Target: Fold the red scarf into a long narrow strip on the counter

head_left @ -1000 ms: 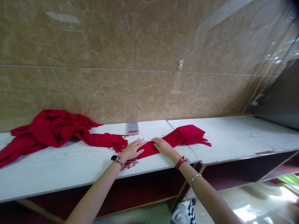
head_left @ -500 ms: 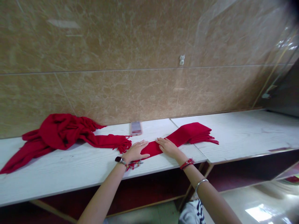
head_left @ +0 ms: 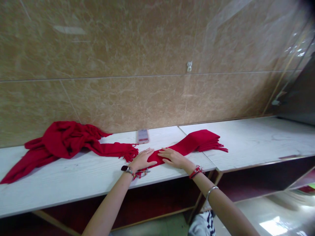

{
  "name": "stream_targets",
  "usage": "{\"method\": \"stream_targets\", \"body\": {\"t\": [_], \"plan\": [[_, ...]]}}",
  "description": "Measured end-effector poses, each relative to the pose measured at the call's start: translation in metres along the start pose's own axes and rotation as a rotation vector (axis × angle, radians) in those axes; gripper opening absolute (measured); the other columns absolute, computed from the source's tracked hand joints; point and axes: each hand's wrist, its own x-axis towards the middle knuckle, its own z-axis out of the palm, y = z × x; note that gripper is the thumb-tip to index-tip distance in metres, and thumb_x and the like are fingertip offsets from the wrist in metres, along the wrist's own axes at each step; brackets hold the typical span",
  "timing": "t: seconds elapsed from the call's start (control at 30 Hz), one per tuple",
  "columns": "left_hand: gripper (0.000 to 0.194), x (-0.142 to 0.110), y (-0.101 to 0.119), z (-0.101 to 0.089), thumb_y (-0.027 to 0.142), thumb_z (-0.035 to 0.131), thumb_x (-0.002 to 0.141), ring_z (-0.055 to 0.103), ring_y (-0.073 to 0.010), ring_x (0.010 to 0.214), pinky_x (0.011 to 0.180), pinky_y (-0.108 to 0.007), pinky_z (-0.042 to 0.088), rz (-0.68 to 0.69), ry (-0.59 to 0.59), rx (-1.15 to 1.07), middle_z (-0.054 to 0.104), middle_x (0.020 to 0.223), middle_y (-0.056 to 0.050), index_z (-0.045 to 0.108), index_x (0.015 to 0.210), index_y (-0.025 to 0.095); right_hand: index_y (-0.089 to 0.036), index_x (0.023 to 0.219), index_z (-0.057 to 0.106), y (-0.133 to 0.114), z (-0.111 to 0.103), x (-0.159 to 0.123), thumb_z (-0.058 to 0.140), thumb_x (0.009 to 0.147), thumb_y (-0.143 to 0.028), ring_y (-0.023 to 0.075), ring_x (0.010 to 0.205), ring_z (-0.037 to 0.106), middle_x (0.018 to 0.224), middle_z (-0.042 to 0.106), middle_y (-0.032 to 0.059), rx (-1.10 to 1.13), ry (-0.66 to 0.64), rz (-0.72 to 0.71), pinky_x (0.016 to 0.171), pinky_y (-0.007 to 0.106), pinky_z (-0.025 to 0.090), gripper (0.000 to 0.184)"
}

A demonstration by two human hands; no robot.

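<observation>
A long red scarf (head_left: 185, 145) lies folded in a narrow strip on the white countertop (head_left: 81, 177), its right part doubled into a thicker stack with fringe at the end. My left hand (head_left: 143, 159) rests flat on its left end, fingers apart, covering part of it. Close by on the right, my right hand (head_left: 172, 157) lies flat on the same strip with its fingers stretched out. Some fringe shows under my left wrist. To the left a second red scarf (head_left: 64, 137) sits in a crumpled heap, its fringed end reaching close to my left hand.
A phone (head_left: 143, 136) lies against the back of the countertop, near the tiled wall (head_left: 128, 105). A small white cat-shaped hook (head_left: 189, 66) is fixed to the wall. Open shelves (head_left: 167, 196) lie below the front edge. A dark panel (head_left: 300, 98) stands at the far right.
My right hand has slid left along the scarf, closer to my left hand. The left hand stays on the scarf's left end. The view has shifted slightly.
</observation>
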Motion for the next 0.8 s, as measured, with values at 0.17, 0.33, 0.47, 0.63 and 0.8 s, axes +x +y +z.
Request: {"method": "stream_targets", "body": {"t": [0.17,0.33,0.47,0.63,0.8], "plan": [[0.073,0.001,-0.001,0.0,0.057,0.047,0.079,0.027,-0.0196,0.131,0.107,-0.03,0.022,-0.007,-0.002,-0.005,0.035,0.14,-0.013,0.036,0.134,0.01,-0.026,0.132,0.042,-0.004,-0.006,0.0,0.033,0.092,-0.028,0.0204,0.133,0.021,0.14,0.037,0.0038,0.064,-0.121,-0.106,0.106,0.047,0.016,0.041],[0.074,0.002,-0.003,0.001,0.056,0.05,0.077,0.028,-0.0216,0.131,0.107,-0.031,0.023,0.006,-0.009,-0.01,0.035,0.14,-0.013,0.037,0.133,0.01,-0.028,0.133,0.038,-0.003,-0.006,-0.001,0.033,0.092,-0.029,0.0202,0.133,0.019,0.141,0.035,0.0038,0.072,-0.169,-0.137,0.106,0.047,0.014,0.042],[0.075,0.001,-0.003,0.0,0.057,0.049,0.077,0.028,-0.0222,0.13,0.106,-0.031,0.022,0.016,-0.01,-0.03,0.035,0.14,-0.013,0.037,0.134,0.01,-0.029,0.136,0.032,0.005,-0.009,-0.014,0.029,0.093,-0.034,0.02,0.133,0.021,0.143,0.032,0.0023,0.009,-0.177,-0.095,0.106,0.047,0.016,0.043],[0.074,0.001,-0.004,0.001,0.058,0.048,0.078,0.029,-0.0219,0.13,0.106,-0.031,0.022,0.028,-0.006,-0.028,0.035,0.14,-0.012,0.037,0.134,0.011,-0.018,0.138,0.029,0.037,-0.012,-0.051,0.026,0.094,-0.039,0.0208,0.131,0.027,0.141,0.034,0.0104,-0.193,-0.061,0.091,0.106,0.045,0.023,0.049],[0.073,0.001,-0.005,0.002,0.057,0.045,0.08,0.029,-0.0221,0.13,0.106,-0.032,0.023,0.039,0.01,-0.009,0.036,0.139,-0.013,0.036,0.134,0.01,0.0,0.127,0.043,0.054,-0.014,-0.068,0.031,0.093,-0.033,0.0281,0.126,0.035,0.131,0.044,0.0236,-0.467,0.037,0.176,0.1,0.045,0.033,0.05]]}}
